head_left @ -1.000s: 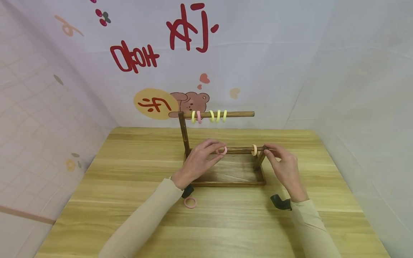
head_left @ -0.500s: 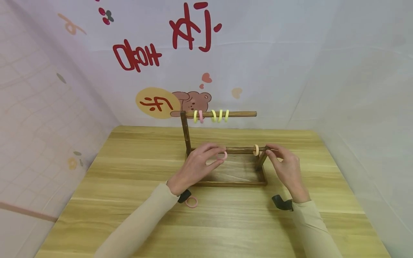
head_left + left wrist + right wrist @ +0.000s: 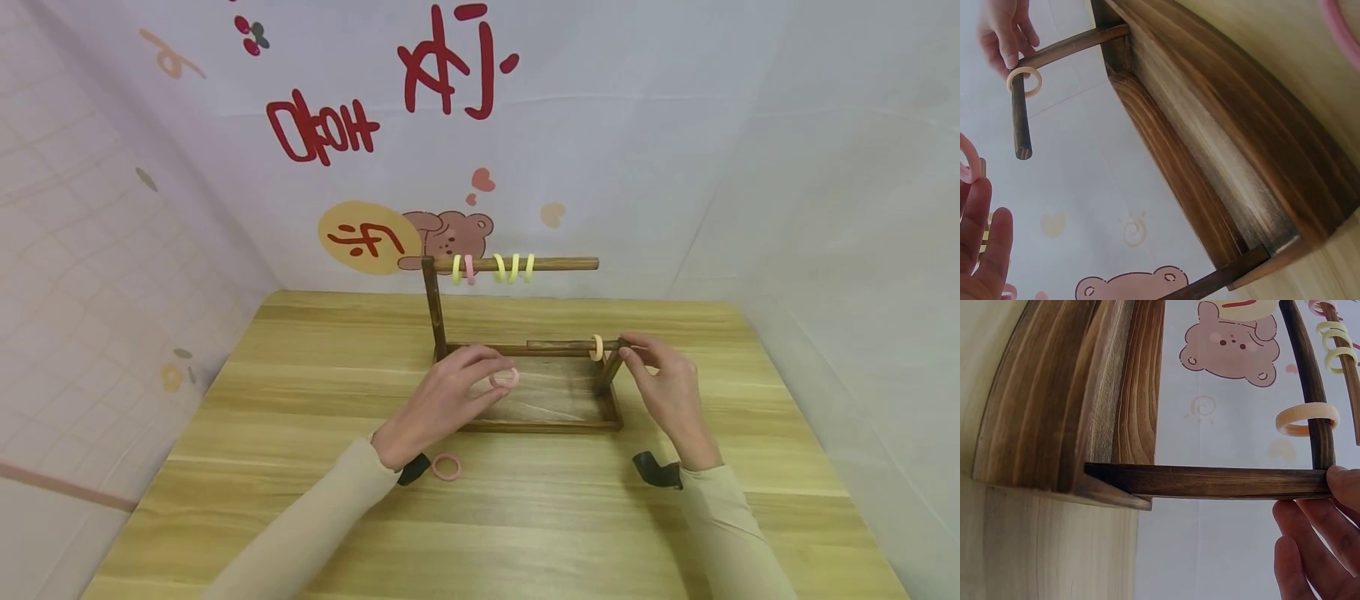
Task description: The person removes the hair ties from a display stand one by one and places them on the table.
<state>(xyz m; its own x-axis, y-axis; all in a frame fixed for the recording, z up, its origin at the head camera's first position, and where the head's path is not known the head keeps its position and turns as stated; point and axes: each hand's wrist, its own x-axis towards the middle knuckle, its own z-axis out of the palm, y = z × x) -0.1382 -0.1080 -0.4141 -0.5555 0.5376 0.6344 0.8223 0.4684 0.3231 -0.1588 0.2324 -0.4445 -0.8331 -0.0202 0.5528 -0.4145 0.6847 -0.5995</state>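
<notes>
My left hand [image 3: 442, 396] pinches a pink ring [image 3: 515, 380] by its edge, just in front of and below the free end of the lower rod [image 3: 558, 345] of a dark wooden stand. In the left wrist view, that ring [image 3: 970, 156] shows at the fingertips, apart from the rod. A peach ring [image 3: 597, 347] hangs on the rod near its post. At the top of that short right post [image 3: 1229, 481], my right hand [image 3: 663, 387] holds the corner between thumb and fingers. Another pink ring [image 3: 447, 467] lies flat on the table before the stand.
The stand's upper rod [image 3: 566, 264], on a taller left post [image 3: 433, 304], carries several yellow rings [image 3: 514, 268] and one pink ring [image 3: 470, 269]. Its shallow tray base [image 3: 540, 427] rests on the wooden table [image 3: 570, 533]. Printed white cloth [image 3: 615, 167] encloses the back and sides.
My left hand has drawn the pink ring down and slightly left, away from the lower rod's end, which now shows. The right hand keeps its hold on the post. The head view shifts slightly.
</notes>
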